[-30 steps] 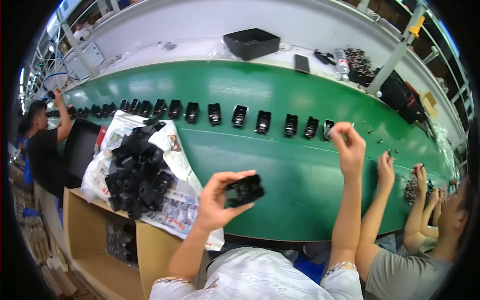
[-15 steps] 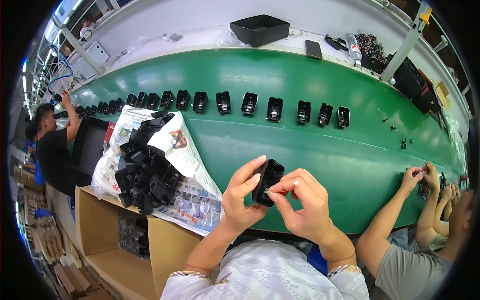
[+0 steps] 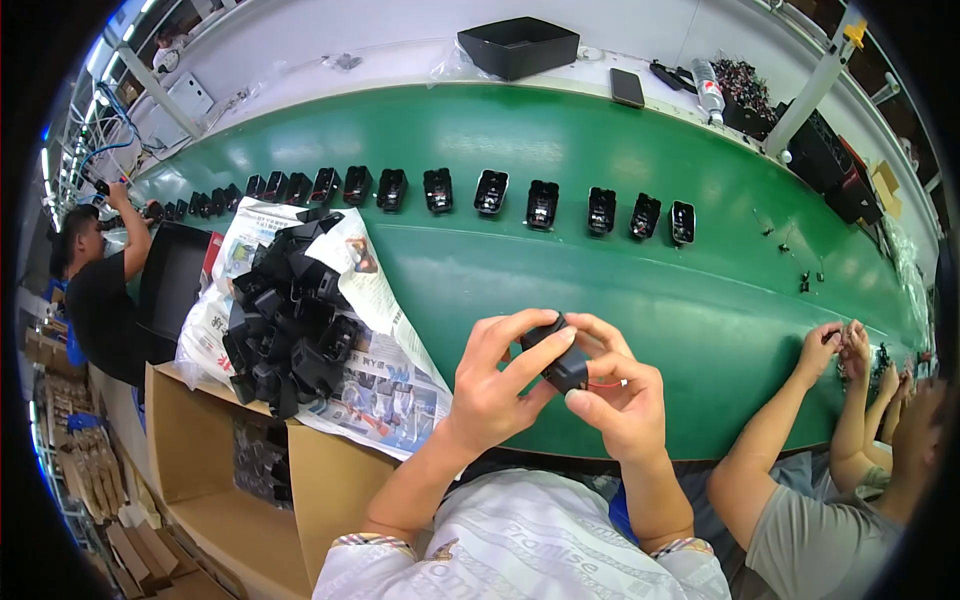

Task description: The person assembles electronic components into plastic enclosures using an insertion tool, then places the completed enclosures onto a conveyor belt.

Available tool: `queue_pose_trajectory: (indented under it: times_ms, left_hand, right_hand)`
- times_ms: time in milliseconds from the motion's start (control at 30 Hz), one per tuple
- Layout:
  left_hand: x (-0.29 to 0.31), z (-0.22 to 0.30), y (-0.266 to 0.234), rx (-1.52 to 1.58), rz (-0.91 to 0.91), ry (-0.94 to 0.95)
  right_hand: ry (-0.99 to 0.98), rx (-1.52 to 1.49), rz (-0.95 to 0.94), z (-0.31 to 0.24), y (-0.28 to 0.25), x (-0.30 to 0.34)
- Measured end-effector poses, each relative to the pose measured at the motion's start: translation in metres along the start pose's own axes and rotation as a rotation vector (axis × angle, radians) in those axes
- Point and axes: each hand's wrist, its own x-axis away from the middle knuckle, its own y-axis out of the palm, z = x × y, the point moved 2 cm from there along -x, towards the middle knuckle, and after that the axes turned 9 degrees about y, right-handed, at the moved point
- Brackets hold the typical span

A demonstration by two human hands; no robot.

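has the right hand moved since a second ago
Yes. The right hand came back from the row of black parts on the green belt to the black part both hands hold.

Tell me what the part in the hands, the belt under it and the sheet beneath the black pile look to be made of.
Black part held by both the left hand and right hand: likely moulded plastic, matte with a slight sheen. Green belt: probably rubber or PVC, smooth with soft glare. Sheet: printed newspaper, creased and thin.

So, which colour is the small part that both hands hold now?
Black, with a thin red wire at its right side. The small part shows best in the head view, between left hand and right hand.
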Motion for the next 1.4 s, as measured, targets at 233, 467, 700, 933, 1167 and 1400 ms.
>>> queue_pose_trajectory:
  times_ms: [233,467,700,933,1167,1400]
  left_hand:
    - [-0.004,0.008,-0.002,0.037,-0.116,-0.060]
    - [-0.002,0.002,-0.006,-0.085,-0.199,0.030]
    - [-0.009,0.006,-0.011,-0.053,-0.282,0.006]
    - [-0.011,0.003,-0.013,-0.019,-0.287,0.085]
    - [0.045,-0.030,-0.137,-0.496,0.134,-0.459]
    - [0.101,-0.075,-0.146,-0.981,-0.401,-0.507]
  right_hand:
    - [0.384,-0.557,-0.195,0.027,-0.026,-0.001]
    - [0.460,-0.360,-0.077,0.021,-0.019,0.005]
    - [0.563,-0.558,-0.216,0.019,-0.018,0.006]
    - [0.383,-0.340,-0.189,0.024,-0.028,0.005]
    - [-0.335,1.267,0.595,-0.053,-0.227,-0.081]
    - [0.166,1.594,0.245,-0.013,-0.311,-0.132]
